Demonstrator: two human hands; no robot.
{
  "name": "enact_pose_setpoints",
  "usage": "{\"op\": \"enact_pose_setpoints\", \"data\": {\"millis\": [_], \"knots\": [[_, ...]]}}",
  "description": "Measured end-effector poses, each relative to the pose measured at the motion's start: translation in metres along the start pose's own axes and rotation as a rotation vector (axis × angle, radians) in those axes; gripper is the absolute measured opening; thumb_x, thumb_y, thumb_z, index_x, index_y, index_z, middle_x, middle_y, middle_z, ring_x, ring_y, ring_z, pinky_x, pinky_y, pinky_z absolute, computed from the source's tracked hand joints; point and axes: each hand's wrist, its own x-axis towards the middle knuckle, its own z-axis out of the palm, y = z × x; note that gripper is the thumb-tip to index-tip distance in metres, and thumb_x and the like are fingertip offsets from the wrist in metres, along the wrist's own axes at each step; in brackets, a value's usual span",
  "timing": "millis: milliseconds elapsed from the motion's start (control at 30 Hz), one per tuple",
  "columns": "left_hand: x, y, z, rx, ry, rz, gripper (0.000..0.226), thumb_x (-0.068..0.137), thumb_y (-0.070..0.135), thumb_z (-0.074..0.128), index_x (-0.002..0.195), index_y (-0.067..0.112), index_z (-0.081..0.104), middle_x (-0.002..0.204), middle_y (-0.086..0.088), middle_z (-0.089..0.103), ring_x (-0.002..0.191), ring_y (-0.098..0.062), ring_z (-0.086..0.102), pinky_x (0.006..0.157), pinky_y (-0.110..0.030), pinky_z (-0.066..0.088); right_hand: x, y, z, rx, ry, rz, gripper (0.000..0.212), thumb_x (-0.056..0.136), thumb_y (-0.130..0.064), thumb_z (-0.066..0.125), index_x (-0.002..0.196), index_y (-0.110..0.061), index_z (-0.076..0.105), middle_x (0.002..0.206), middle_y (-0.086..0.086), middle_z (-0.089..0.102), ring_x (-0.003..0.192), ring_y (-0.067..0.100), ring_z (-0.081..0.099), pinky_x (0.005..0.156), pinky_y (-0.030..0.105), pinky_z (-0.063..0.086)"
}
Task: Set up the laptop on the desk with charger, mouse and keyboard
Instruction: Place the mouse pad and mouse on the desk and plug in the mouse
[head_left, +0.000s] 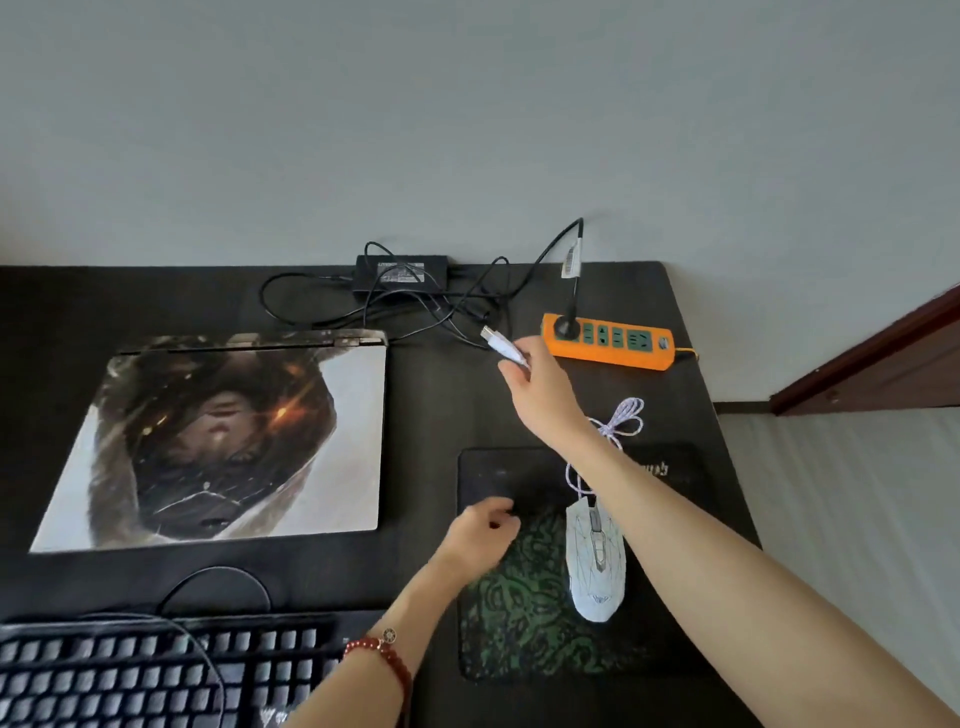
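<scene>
Your right hand (540, 384) holds the mouse plug (501, 345) in its fingers.
Your left hand (480, 535) rests loosely curled, empty, on the mouse pad (519, 623); dark worktop (415, 415), grey wall.

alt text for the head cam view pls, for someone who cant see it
A person's right hand holds up the white mouse's USB plug over a dark desk, between a closed laptop and an orange power strip. The left hand rests on the mouse pad beside the mouse; a keyboard lies nearest.
</scene>
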Motion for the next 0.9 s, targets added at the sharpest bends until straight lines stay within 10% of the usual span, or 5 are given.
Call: {"op": "enact_pose_setpoints", "data": {"millis": [300,533,900], "knots": [[-0.003,-0.038,-0.126,0.457,0.785,0.195,0.029,0.087,0.009,0.050,0.115,0.011,0.060,0.123,-0.012,0.057,0.113,-0.032,0.045,0.094,-0.044,0.039,-0.006,0.029,0.084,-0.399,-0.122,-0.153,0.025,0.097,-0.031,0.040,0.108,-0.015,0.054,0.089,0.007,0.064,0.081,0.033,0.058,0.060,0.033,0.032],[0.031,-0.059,-0.142,0.549,0.865,-0.024,0.050,0.089,0.022,0.047,0.138,0.015,0.037,0.151,-0.014,0.025,0.141,-0.032,0.011,0.113,-0.052,0.007,0.006,0.034,0.129,-0.406,-0.212,-0.087,0.031,0.099,-0.028,0.031,0.103,-0.010,0.055,0.100,0.007,0.062,0.086,0.029,0.059,0.066,0.032,0.035],[0.045,-0.068,-0.128,0.648,1.042,-0.025,0.051,0.085,0.027,0.036,0.135,0.014,0.039,0.148,-0.015,0.033,0.140,-0.034,0.020,0.112,-0.054,0.011,0.028,0.038,0.144,-0.346,-0.096,-0.152,0.024,0.095,-0.018,0.043,0.112,-0.015,0.060,0.107,0.006,0.058,0.098,0.025,0.048,0.079,0.036,0.029]]}}
